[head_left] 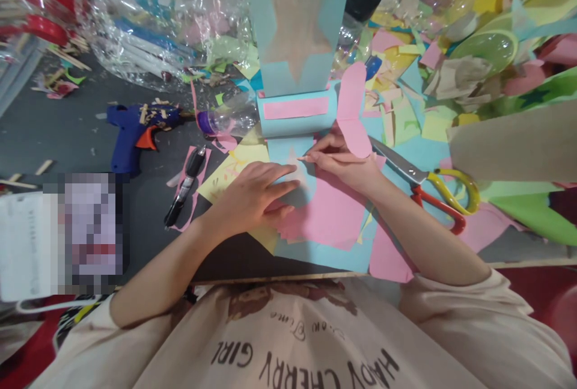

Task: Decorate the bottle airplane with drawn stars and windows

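My left hand (255, 193) lies flat, fingers stretched out, pressing a light blue paper piece (295, 187) onto pink paper (333, 214). My right hand (342, 163) is pinched on a thin pencil-like stick whose tip touches the blue piece near its top edge. Just beyond stands a blue paper roll with a pink strip (295, 112), with a pink heart-like cutout (354, 112) beside it and a tall blue sheet with a star-shaped hole (297, 16) rising behind.
Scissors with yellow and red handles (433, 187) lie to the right. A blue glue gun (133, 130) and a black marker (187, 184) lie to the left. Crumpled clear plastic (162, 16) and heaps of coloured paper scraps (433, 46) fill the back.
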The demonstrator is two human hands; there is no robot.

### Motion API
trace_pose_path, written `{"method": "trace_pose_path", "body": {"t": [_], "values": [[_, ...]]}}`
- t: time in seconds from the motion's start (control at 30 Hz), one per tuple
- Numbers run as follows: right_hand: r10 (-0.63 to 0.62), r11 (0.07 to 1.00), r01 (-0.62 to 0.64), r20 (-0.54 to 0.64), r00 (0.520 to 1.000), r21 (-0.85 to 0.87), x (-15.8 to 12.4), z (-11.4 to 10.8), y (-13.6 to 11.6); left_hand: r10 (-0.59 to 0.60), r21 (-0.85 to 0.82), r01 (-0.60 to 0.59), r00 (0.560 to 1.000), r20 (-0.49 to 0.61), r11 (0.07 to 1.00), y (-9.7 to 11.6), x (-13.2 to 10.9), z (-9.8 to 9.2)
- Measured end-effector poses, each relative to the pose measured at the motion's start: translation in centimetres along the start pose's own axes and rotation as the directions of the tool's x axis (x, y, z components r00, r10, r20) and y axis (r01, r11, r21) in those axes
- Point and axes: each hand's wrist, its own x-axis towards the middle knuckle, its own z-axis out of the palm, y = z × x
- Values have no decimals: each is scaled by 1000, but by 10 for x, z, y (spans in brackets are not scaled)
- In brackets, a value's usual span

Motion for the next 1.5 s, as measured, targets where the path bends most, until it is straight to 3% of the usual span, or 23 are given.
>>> {"method": "trace_pose_path", "body": {"t": [0.27, 0.43, 0.63, 1.03, 1.23, 1.37, 1.5], "values": [[-24, 1000, 24, 18, 1000, -17, 2, -1, 3, -8, 8, 8, 1000, 5, 1000, 0, 0, -1], [48, 999, -48, 29, 998, -3, 2, -2, 1, 4, 4, -4, 1000, -5, 1000, 0, 0, 0], [25, 998, -21, -65, 998, 58, 1, 0, -3, -10, -1, 10, 1000, 17, 1000, 0, 0, -1], [-60, 998, 60, -1, 998, -35, 3, -1, 6, -14, -1, 14, 1000, -1, 1000, -1, 0, 0], [4, 1000, -4, 24, 1000, 3, 4, -2, 5, -5, 15, 5, 1000, -21, 1000, -1, -1, 1], [-33, 999, 33, -25, 999, 6, 3, -2, 1, -5, 12, 5, 1000, -14, 1000, -1, -1, 1], [-34, 999, 34, 9, 999, -5, 2, -2, 1, 8, 21, -8, 999, -34, 1000, 0, 0, 1]]}}
